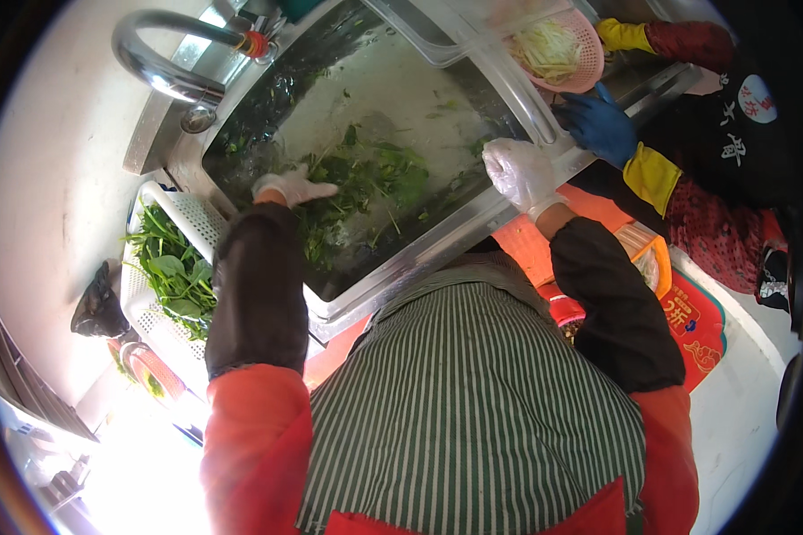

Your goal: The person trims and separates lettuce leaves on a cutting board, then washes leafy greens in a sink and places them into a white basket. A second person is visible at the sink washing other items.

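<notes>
Leafy greens float in the water of a steel sink basin before me. My left hand, in a clear plastic glove, is at the water beside the left edge of the greens, fingers spread and holding nothing. Above the basin's right edge is my right hand, also gloved in clear plastic, with its fingers curled; whether something is inside them cannot be seen. A white perforated basket holding more leafy greens stands left of the basin, by my left forearm.
A chrome faucet arches at the upper left. A clear plastic tub overlaps the basin's far side. At the right, a co-worker's blue-gloved hand is near a pink colander of pale shredded vegetable. An orange basket sits lower right.
</notes>
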`<state>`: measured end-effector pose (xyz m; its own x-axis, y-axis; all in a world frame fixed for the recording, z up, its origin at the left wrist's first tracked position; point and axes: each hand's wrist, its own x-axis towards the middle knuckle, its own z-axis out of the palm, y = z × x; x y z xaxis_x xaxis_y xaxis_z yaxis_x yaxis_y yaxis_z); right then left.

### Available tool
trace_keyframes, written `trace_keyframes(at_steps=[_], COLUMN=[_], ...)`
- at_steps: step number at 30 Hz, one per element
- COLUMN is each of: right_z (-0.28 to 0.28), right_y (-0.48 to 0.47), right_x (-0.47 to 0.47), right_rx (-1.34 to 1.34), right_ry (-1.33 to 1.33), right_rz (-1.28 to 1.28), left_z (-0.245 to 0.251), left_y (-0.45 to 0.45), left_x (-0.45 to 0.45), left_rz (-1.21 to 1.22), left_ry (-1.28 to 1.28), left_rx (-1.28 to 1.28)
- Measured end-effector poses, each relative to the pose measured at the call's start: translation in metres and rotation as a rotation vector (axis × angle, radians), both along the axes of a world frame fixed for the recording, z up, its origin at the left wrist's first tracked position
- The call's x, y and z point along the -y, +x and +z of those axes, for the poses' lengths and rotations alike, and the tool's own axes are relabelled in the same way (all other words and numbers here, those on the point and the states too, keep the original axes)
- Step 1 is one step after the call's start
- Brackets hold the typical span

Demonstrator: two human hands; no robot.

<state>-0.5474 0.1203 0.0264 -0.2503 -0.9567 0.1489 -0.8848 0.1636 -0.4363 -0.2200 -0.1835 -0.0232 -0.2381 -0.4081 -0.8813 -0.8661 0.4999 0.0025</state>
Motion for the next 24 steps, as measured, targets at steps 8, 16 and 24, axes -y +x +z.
trace_keyframes(at_steps=[8,16,24], right_z=[0.003,0.009,0.013], right_y=[0.000,-0.001,-0.001], right_x=[-0.001,-0.002,0.001], right_rx=[0.052,0.065,0.076], right_ry=[0.077,0.164,0.158], right_rz=[-0.055,-0.047,-0.002], left_z=[-0.067,-0.045,0.030], left_y=[-0.071,-0.182,-0.148], left_x=[-0.104,-0.107,-0.100], left_rz=[1.268,1.605,1.728], left_ry=[0.647,0.858,0.743], left_rx=[-0.546,-1.058,-1.166])
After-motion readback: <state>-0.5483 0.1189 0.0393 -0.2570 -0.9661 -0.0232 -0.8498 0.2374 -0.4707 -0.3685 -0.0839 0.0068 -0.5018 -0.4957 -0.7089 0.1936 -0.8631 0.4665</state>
